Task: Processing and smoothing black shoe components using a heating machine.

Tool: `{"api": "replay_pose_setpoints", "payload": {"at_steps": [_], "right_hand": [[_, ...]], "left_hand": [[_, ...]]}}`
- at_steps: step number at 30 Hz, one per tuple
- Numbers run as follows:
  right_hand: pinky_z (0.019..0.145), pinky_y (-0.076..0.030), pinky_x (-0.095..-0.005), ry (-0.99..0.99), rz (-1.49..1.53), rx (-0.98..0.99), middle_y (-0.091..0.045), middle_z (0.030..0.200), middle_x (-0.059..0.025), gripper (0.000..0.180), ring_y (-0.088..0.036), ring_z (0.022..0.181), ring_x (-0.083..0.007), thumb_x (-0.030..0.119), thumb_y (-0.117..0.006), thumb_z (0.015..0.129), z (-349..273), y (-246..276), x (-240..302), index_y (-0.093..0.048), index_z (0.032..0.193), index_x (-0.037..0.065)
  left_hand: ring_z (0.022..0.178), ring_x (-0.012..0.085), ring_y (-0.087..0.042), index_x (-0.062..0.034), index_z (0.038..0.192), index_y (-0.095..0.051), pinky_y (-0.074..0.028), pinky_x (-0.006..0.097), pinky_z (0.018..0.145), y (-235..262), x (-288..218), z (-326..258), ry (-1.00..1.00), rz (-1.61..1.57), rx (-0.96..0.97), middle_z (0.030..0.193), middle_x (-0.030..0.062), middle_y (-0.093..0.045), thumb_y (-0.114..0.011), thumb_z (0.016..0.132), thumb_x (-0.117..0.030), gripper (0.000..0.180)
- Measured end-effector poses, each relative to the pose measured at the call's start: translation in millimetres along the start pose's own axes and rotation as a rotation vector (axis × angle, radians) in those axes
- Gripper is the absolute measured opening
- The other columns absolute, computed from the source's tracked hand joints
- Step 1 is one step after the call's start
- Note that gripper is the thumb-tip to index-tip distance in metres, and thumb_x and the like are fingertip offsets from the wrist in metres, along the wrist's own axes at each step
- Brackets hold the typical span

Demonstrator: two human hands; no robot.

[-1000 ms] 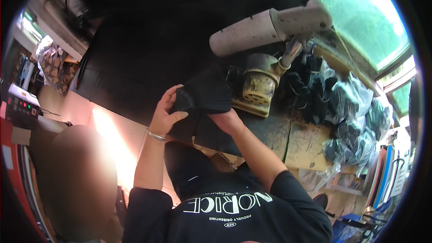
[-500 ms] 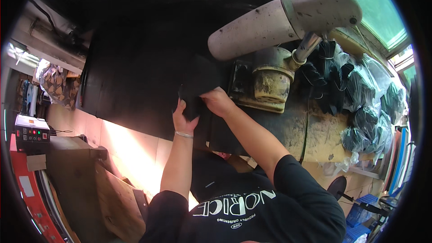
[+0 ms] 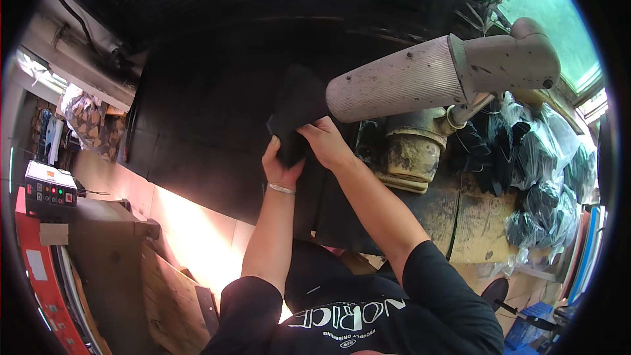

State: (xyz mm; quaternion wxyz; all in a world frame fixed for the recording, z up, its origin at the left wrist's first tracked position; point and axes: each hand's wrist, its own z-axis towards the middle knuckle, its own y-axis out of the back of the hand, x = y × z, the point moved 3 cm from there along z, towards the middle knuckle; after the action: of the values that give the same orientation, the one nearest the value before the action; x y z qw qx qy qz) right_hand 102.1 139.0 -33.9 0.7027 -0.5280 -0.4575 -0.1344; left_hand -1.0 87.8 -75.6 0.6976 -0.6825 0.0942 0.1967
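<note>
A dark, flat black piece [image 3: 297,102], perhaps cloth or thin sheet, is held between my two hands above the black-covered table [image 3: 204,138]. My left hand [image 3: 281,163], with a bracelet at the wrist, is closed on its near lower edge, thumb up. On its right side, the fingers of my right hand [image 3: 325,142] are pinched on the same piece. Its far end spreads outward and up beside a ribbed grey cylinder [image 3: 394,79]. Against the dark table, its exact outline is hard to make out.
The cylinder hangs on a jointed arm above a stained yellowish machine base [image 3: 414,154]. Clear plastic bags [image 3: 549,151] with dark contents sit at the right. A control box [image 3: 49,187] with lit buttons stands at the left, near a wooden board [image 3: 174,289].
The whole view has shifted, so the table and machine sit a little further right and lower. Both hands keep hold of the black piece, whose far end now shows more plainly.
</note>
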Motion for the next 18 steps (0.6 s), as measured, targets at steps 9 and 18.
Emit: {"api": "replay_pose_setpoints", "payload": {"at_steps": [9, 18], "right_hand": [[0.089, -0.048, -0.0261, 0.012, -0.055, -0.03, -0.066, 0.108, -0.0042, 0.022, -0.06, 0.101, -0.0113, -0.001, -0.053, 0.092, 0.7, 2.4, 6.1, -0.064, 0.111, -0.001], [0.087, -0.047, -0.0258, 0.07, -0.176, -0.011, -0.066, 0.106, -0.0051, 0.023, -0.06, 0.1, -0.0115, -0.001, -0.05, 0.092, -9.1, 5.2, 4.4, -0.064, 0.11, -0.003]], "left_hand": [[0.123, 0.0259, -0.054, -0.0075, 0.129, -0.055, -0.038, 0.044, 0.109, -1.4, 11.5, 1.2, 0.009, -0.023, -0.028, 0.129, 0.0093, -0.06, -0.066, 0.085, -0.029, 0.051], [0.122, 0.0272, -0.054, -0.0075, 0.13, -0.055, -0.04, 0.044, 0.107, 1.4, 17.3, -6.8, 0.029, -0.045, -0.061, 0.129, 0.0102, -0.06, -0.066, 0.085, -0.03, 0.052]]}}
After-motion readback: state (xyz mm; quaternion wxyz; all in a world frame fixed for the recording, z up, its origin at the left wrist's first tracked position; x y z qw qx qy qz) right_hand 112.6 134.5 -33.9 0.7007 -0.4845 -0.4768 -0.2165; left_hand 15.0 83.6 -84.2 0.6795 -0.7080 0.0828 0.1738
